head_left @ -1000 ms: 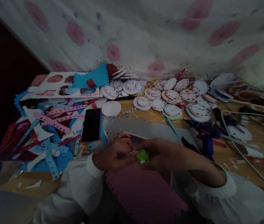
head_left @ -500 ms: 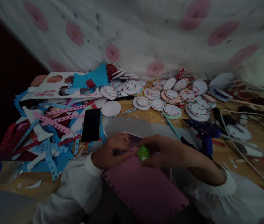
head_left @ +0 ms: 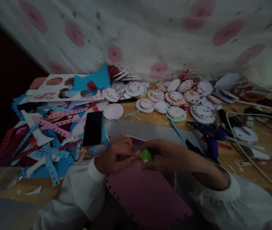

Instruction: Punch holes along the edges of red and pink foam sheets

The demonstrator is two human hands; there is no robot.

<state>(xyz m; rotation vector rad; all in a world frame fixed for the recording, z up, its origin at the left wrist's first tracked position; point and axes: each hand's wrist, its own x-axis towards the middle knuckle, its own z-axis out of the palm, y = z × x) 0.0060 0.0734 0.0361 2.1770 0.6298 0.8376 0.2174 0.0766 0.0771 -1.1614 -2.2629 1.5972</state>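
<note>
A pink sheet [head_left: 145,195] with small holes punched along its edges lies at the front middle. My left hand [head_left: 117,155] is closed on the sheet's upper edge, its thumb pointing at a green punch [head_left: 145,155]. My right hand [head_left: 160,155] grips that punch between thumb and fingers at the sheet's upper edge. Under both hands is a darker sheet with a pale border [head_left: 175,180], mostly covered. A grey cutting mat [head_left: 148,128] extends behind them.
A phone [head_left: 92,129] and punched paper strips [head_left: 52,159] lie left. Decorated white discs [head_left: 176,112] fill the back. On the right are a blue glue gun [head_left: 209,135] with a red light, a white cable [head_left: 248,155] and scissors.
The green punch and my right hand have shifted slightly left along the pink sheet's edge. The whole view has also shifted a little. Both hands keep their hold.
</note>
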